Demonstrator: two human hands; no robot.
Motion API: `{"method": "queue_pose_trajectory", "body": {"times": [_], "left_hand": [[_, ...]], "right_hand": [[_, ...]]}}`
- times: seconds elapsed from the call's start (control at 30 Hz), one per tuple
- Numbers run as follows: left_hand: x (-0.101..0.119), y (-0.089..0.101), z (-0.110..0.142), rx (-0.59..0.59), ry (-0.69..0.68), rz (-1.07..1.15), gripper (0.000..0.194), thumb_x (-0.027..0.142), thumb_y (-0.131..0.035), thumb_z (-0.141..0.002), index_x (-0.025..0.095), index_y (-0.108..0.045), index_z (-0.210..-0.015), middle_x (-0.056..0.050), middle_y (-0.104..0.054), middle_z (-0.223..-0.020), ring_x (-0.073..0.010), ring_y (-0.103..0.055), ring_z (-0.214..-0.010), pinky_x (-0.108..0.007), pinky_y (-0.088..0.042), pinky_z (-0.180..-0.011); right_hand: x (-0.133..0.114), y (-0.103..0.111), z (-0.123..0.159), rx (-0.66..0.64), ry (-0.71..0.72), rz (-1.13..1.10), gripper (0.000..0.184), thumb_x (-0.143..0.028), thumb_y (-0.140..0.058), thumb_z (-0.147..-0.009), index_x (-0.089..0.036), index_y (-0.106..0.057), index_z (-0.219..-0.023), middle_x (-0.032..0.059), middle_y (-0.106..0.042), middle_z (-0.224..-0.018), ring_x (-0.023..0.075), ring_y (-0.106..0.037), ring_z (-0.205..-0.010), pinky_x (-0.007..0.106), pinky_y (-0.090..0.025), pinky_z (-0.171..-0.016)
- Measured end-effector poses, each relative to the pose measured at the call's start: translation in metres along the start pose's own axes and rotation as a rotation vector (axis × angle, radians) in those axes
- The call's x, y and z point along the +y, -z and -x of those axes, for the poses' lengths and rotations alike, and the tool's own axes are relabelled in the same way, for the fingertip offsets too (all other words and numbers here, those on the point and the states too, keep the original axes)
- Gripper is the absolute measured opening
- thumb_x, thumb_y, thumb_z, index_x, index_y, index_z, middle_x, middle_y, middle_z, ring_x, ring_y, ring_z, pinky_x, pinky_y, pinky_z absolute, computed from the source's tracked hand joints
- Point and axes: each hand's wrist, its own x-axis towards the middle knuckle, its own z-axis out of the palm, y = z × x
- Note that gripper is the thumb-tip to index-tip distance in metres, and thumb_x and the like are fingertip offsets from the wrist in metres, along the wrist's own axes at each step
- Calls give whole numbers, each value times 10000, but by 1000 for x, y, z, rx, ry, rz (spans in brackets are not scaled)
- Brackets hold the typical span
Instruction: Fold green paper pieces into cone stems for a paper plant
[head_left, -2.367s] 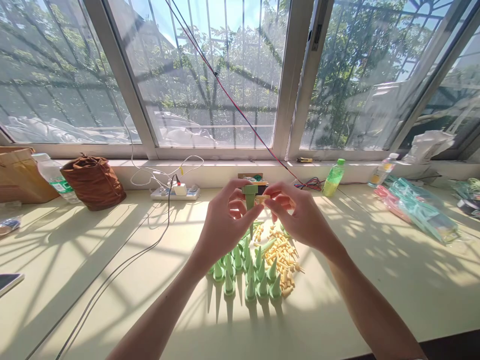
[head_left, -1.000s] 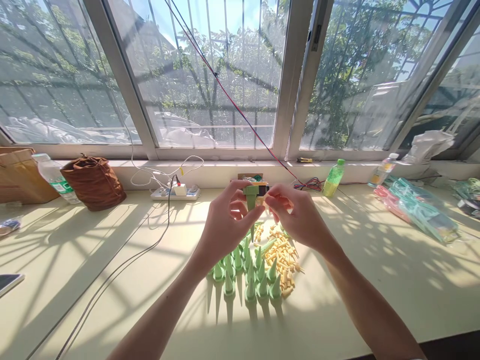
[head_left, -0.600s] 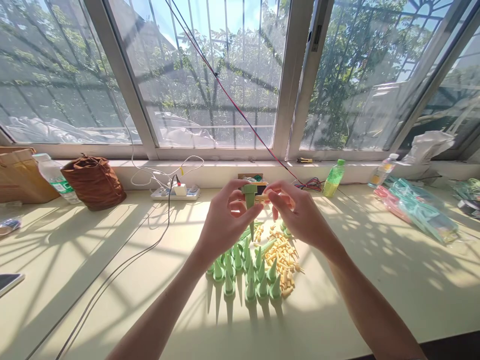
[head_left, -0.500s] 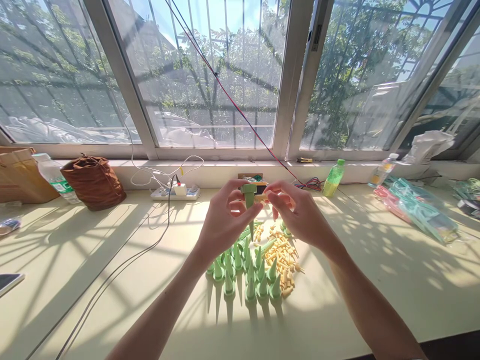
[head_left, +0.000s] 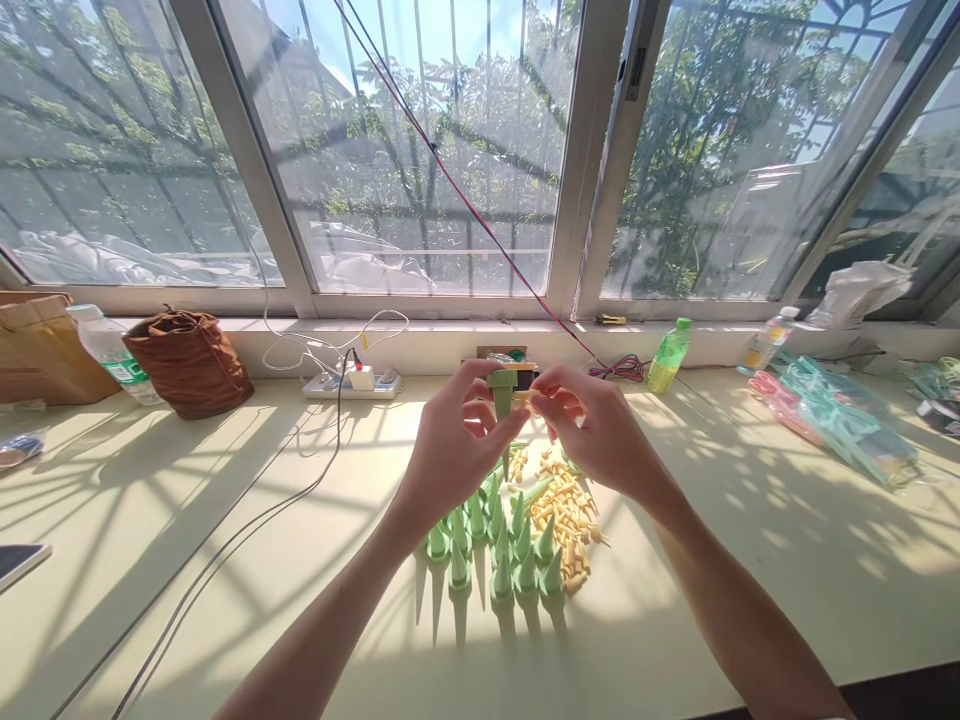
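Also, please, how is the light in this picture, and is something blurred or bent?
Head view: strong backlight from the windows; long shadows of the green cones fall toward the viewer; glare washes out the table near the pale yellow pieces; wide-angle stretch leans the outer window frames; the small piece at the right hand is too indistinct to make out.

In front of you, the cones (head_left: 501,575) are of pale green colour, and the small pegs (head_left: 562,505) are yellowish tan. Your bench (head_left: 315,620) is cream, striped and dappled by shadow. The cloth bag (head_left: 191,365) is rusty brown. The bottle (head_left: 667,358) has a green cap and yellow-green lower part. The twisted wires (head_left: 480,220) are red and dark.
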Motion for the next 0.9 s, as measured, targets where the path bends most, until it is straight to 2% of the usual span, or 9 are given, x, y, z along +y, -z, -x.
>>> {"method": "queue_pose_trajectory", "body": {"times": [0.33,0.7,0.9], "left_hand": [[1,-1,0,15,-70,-167,357,242,-692,-795,235,-577,-1132,-17,-646,-934,-82,-570,-543,-194,-492,-475],[-2,1,-3,1,-176,-347,359,280,-681,-851,211,-590,-1192,1,-667,-855,-75,-563,-518,-204,-495,-508],[-5,1,-3,21,-289,-414,375,196,-700,-844,186,-581,-1200,11,-700,-843,-64,-569,-515,-196,-498,-533]], "right_hand": [[1,-2,-1,-30,-76,-91,275,-385,-515,-961,-183,-573,-784,-20,-542,-628,104,-497,-547,245,-416,-555],[4,0,-5,-85,-138,-196,338,-436,-526,-950,-173,-554,-739,-56,-438,-526,85,-414,-481,230,-337,-490],[7,-1,-6,-131,-212,-417,381,-476,-575,-917,-171,-518,-695,-67,-398,-529,59,-373,-439,202,-288,-418]]}}
